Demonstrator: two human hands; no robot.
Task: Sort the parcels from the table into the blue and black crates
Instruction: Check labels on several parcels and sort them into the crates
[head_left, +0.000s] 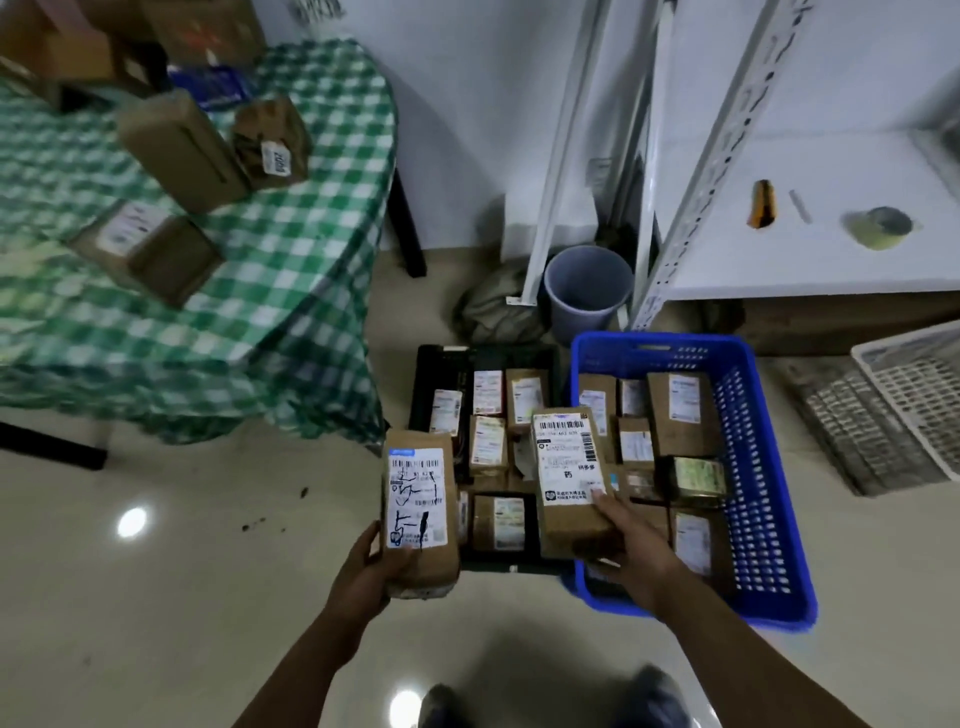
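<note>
On the floor by the worktop, we see a black crate and blue crate, both part-filled; our left hand clasps one parcel, our right hand a second parcel above them.

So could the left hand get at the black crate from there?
Probably yes. The left hand holds a parcel right at the left edge of the black crate; nothing stands between them, and the crate's top is open.

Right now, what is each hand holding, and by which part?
Left hand grips a labelled brown parcel by its bottom end. Right hand grips a second labelled parcel by its bottom right corner.
</note>
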